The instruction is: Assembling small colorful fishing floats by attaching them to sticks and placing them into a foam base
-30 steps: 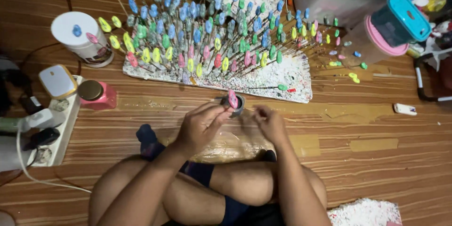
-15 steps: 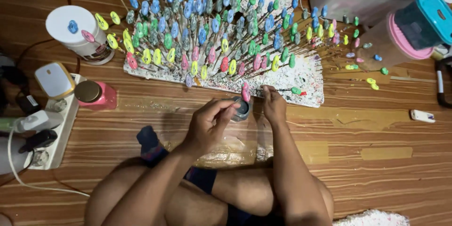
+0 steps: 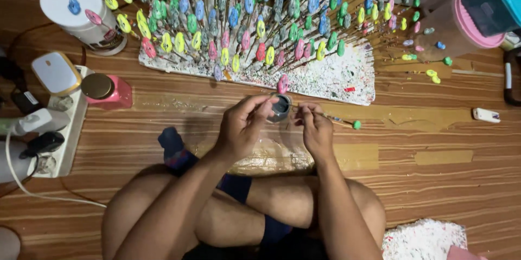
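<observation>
I sit cross-legged on a wooden floor. My left hand (image 3: 245, 125) grips a small dark round paint pot (image 3: 280, 107) held just above the floor. My right hand (image 3: 315, 130) pinches a thin stick that carries a pink painted piece (image 3: 283, 83) over the pot. Past the hands stands a white paint-spattered foam board (image 3: 347, 78) stuck full of sticks, each topped with a small painted piece in blue, green, yellow, pink or grey. A stick with a green tip (image 3: 356, 124) lies on the floor right of my right hand.
A white cylinder (image 3: 81, 16), a pink jar with gold lid (image 3: 107, 89) and a power strip with plugs (image 3: 51, 130) stand at the left. A clear container with pink and teal lids (image 3: 477, 13) sits at top right. Loose painted pieces (image 3: 431, 75) lie nearby.
The view has tilted down, so the board sits higher in frame. My hands stay together at the pot, and the pink piece on its stick stays just above it.
</observation>
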